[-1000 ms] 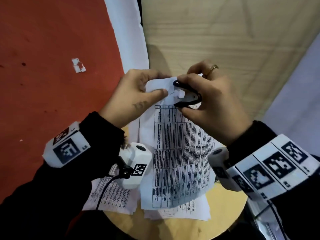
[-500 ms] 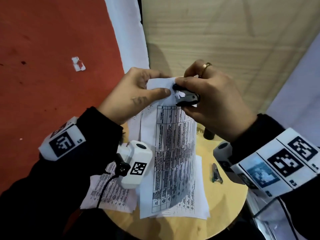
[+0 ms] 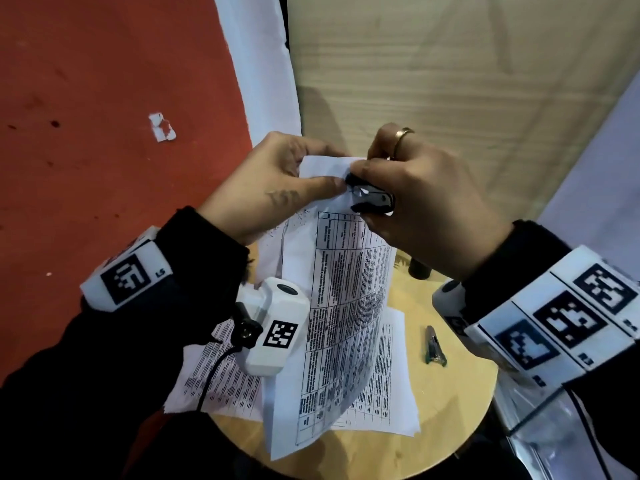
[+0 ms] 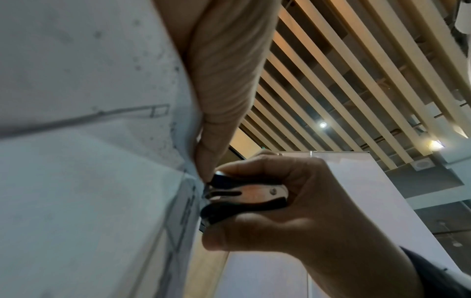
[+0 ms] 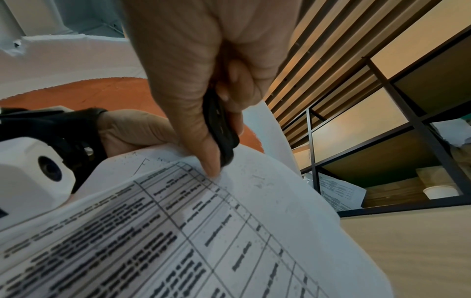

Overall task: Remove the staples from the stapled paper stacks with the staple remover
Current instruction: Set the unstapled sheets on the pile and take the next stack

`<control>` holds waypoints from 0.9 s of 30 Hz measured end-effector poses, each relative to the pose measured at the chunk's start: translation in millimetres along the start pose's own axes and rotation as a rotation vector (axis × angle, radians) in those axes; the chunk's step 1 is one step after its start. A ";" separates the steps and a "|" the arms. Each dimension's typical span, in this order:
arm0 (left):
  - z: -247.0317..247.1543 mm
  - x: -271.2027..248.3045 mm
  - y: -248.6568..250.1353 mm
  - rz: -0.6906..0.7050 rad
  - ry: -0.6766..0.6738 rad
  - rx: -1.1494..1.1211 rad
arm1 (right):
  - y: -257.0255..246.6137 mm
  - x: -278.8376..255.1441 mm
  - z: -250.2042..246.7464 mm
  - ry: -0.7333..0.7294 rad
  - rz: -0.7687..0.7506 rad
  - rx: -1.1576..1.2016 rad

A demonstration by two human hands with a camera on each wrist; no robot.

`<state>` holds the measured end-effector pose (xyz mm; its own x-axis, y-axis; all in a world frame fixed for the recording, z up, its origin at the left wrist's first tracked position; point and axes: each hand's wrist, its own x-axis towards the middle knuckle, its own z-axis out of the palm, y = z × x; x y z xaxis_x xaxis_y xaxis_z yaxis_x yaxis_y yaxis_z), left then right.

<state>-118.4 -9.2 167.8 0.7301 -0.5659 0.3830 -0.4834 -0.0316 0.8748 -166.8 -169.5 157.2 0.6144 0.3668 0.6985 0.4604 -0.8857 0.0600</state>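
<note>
A stapled paper stack point(image 3: 343, 306) printed with tables hangs in the air above the round wooden table point(image 3: 460, 393). My left hand point(image 3: 277, 188) pinches its top corner between thumb and fingers. My right hand point(image 3: 426, 202) squeezes the black and metal staple remover point(image 3: 370, 199) between thumb and forefinger, its jaws closed on the top corner of the stack right beside my left thumb. In the left wrist view the staple remover point(image 4: 244, 197) bites the paper's edge point(image 4: 188, 181). The right wrist view shows the remover point(image 5: 220, 129) edge-on over the printed sheet point(image 5: 203, 231). The staple itself is hidden.
More printed sheets point(image 3: 381, 403) lie flat on the table under the held stack. A small metal tool point(image 3: 434, 346) lies to their right, and a dark cylinder point(image 3: 419, 270) stands further back. The red floor point(image 3: 104, 133) carries a scrap of paper point(image 3: 162, 127).
The remover's jaws have closed further on the stack's corner. The hanging stack has swung left and curled, uncovering the table's right side with the small tool.
</note>
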 end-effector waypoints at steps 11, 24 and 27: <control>-2.8 2.2 -6.7 -0.001 0.003 0.034 | 0.1 2.0 0.5 0.006 -0.022 0.011; 4.2 17.1 -36.9 0.034 0.171 -0.108 | 18.1 -1.7 14.5 0.162 0.179 0.357; 8.8 21.3 -43.0 0.049 0.215 -0.084 | 20.3 -3.0 18.7 0.191 0.187 0.386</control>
<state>-86.3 -27.1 135.7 0.7971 -0.3763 0.4722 -0.4856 0.0654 0.8718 -147.2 -183.3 143.0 0.5971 0.1196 0.7932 0.5800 -0.7475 -0.3239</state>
